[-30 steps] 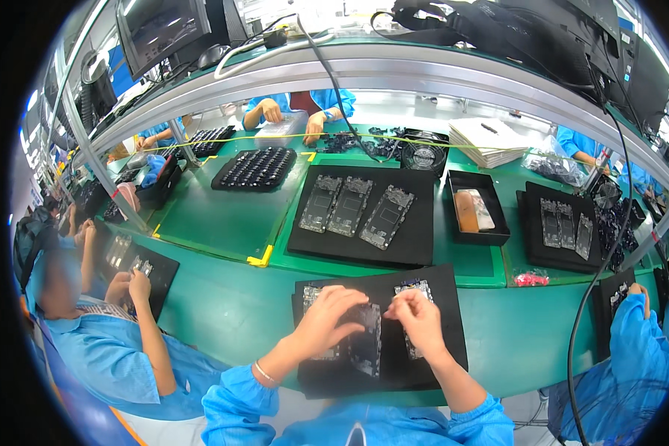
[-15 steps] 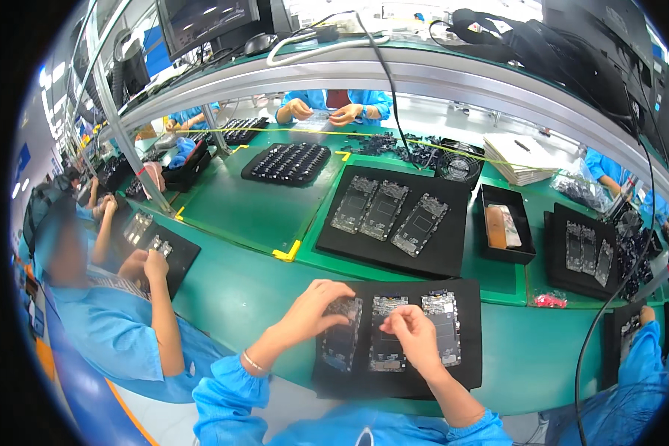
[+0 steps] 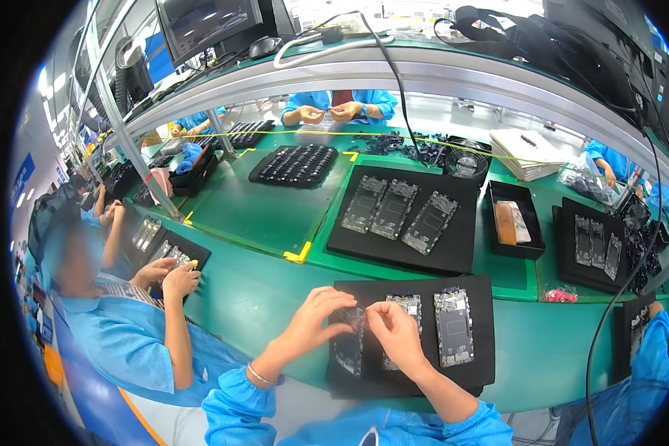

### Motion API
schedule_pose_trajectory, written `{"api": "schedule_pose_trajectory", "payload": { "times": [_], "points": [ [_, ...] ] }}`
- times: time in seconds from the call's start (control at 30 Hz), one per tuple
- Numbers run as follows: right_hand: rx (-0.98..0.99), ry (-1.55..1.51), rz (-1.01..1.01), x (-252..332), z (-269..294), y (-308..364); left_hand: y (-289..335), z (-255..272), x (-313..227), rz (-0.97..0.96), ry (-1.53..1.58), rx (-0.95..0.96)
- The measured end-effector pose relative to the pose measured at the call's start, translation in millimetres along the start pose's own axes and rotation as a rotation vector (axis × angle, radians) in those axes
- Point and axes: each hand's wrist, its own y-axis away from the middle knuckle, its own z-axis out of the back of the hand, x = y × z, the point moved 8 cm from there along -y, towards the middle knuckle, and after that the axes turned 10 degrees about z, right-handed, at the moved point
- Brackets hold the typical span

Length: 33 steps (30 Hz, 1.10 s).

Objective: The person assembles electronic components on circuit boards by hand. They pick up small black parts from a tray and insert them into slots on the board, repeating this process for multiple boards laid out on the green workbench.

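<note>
Three dark circuit boards lie in a row on a black foam mat (image 3: 485, 334) in front of me. My left hand (image 3: 312, 323) arches at the upper end of the left board (image 3: 346, 351), thumb and fingers apart, with the fingertips close to its edge. At that board's upper right, my right hand (image 3: 396, 333) has its thumb and forefinger pinched together. Whatever is between them is too small or hidden to make out. Part of the middle board (image 3: 410, 304) is covered by my right hand. The right board (image 3: 454, 327) lies flat and fully visible.
Beyond the mat, a larger black foam mat (image 3: 453, 256) holds three boards. Beside it stands a black box (image 3: 514, 249) with small items. A tray of dark parts (image 3: 293, 165) sits farther left. Co-workers sit left, right and opposite; a black cable (image 3: 589, 364) hangs at right.
My right hand has moved left, from over the middle board to the left board's upper edge. My left hand has stayed by the left board. The view has shifted slightly.
</note>
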Motion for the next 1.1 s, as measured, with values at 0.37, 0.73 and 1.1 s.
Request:
{"api": "schedule_pose_trajectory", "payload": {
  "times": [0.37, 0.73, 1.1],
  "points": [
    [0.014, -0.005, -0.008, -4.8, 1.4, 0.5, 1.3, -0.3, -2.0, 0.021, -0.036, 0.001],
    [0.001, 0.1, 0.04, -3.1, 7.6, 5.0, 1.7, -5.0, -6.8, 0.012, -0.064, -0.01],
    [-0.109, -0.262, -0.054, -19.9, 41.2, 3.9, -17.5, -16.3, -14.3, 0.028, -0.191, 0.035]
  ]
}}
